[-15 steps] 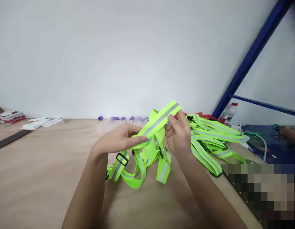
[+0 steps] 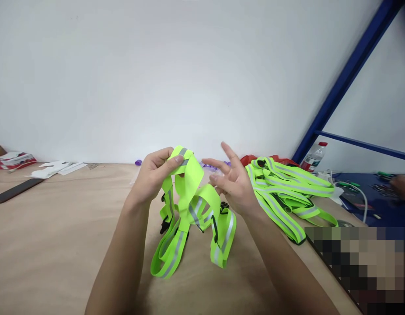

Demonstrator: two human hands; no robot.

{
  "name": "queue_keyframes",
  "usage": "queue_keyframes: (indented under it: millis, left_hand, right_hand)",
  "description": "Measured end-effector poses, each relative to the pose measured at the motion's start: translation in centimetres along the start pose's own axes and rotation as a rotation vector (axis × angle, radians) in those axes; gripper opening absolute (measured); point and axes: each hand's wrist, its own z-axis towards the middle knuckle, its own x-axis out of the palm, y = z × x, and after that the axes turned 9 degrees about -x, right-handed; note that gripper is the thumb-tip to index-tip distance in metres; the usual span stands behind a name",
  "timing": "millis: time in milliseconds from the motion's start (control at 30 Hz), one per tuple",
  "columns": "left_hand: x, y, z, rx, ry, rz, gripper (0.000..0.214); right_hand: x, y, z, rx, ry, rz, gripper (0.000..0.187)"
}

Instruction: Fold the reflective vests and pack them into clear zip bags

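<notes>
A neon-yellow reflective strap vest (image 2: 194, 183) with grey stripes and black buckles hangs in loose loops above the table. My left hand (image 2: 153, 173) pinches one of its bands near the top, thumb over the grey stripe. My right hand (image 2: 233, 181) is at the vest's right side with its fingers spread; the fingertips are close to a curled band, and I cannot tell whether they touch it. Lower loops dangle between my forearms. Right of my right hand lies a pile of similar reflective straps (image 2: 288, 188).
Brown paper covers the table (image 2: 74, 245). A dark flat bar (image 2: 17, 190), white papers (image 2: 60, 168) and a red-white box (image 2: 14, 160) lie left. Behind the pile are red material (image 2: 250, 159) and a bottle (image 2: 314, 156). Another person's hand (image 2: 402, 186) shows far right, beside a blue frame (image 2: 347, 74).
My left hand has risen and now pinches the band higher up. The right hand has let go of the band's end and spread its fingers. The vest has turned, its loops hanging differently.
</notes>
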Motion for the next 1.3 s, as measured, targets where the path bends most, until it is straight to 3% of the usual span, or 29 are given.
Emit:
queue_keyframes:
  millis: [100, 200, 333, 500, 667, 733, 833, 900, 967, 1133, 1300]
  left_hand:
    - [-0.1, 0.0, -0.1, 0.02, -0.067, -0.049, 0.023]
    - [-0.4, -0.2, 0.0, 0.042, -0.108, -0.104, 0.023]
    - [-1.2, -0.6, 0.1, 0.096, -0.143, -0.152, 0.025]
    - [-2.1, -0.8, 0.2, 0.136, -0.198, -0.186, 0.024]
    - [-2.8, -0.8, 0.3, 0.133, -0.306, -0.243, 0.024]
    - [-3.1, -0.8, 0.3, 0.136, -0.345, -0.277, 0.021]
    - [-3.4, -0.8, 0.3, 0.125, -0.368, -0.311, 0.021]
    - [-3.4, -0.8, 0.2, 0.103, -0.35, -0.319, 0.023]
    - [-3.4, -0.9, 0.2, 0.085, -0.305, -0.334, 0.027]
    - [-3.4, -1.8, 0.0, 0.045, -0.167, -0.365, 0.039]
    - [-3.6, -2.0, -0.3, -0.015, -0.06, -0.268, 0.043]
  right_hand:
    - [-0.1, -0.3, 0.0, 0.036, 0.091, -0.004, 0.057]
    - [-0.4, -0.2, 0.3, 0.035, 0.026, -0.018, 0.034]
    - [-1.0, 0.3, 0.9, 0.009, -0.079, -0.078, 0.03]
    - [-1.7, 1.1, 1.0, -0.015, -0.023, -0.44, 0.034]
    - [-2.6, 1.9, 0.7, 0.124, 0.287, -0.697, 0.042]
    - [-2.9, 2.3, 0.7, 0.224, 0.443, -0.71, 0.045]
    - [-3.2, 2.8, 0.6, 0.402, 0.69, -0.665, 0.033]
    - [-3.5, 3.0, 0.6, 0.434, 0.745, -0.63, 0.029]
    - [-4.0, 3.0, 0.6, 0.355, 0.673, -0.583, 0.029]
    - [-5.2, 2.4, 0.9, 0.074, 0.336, -0.324, 0.029]
    - [-4.8, 1.3, 1.2, 0.064, 0.118, -0.091, 0.027]
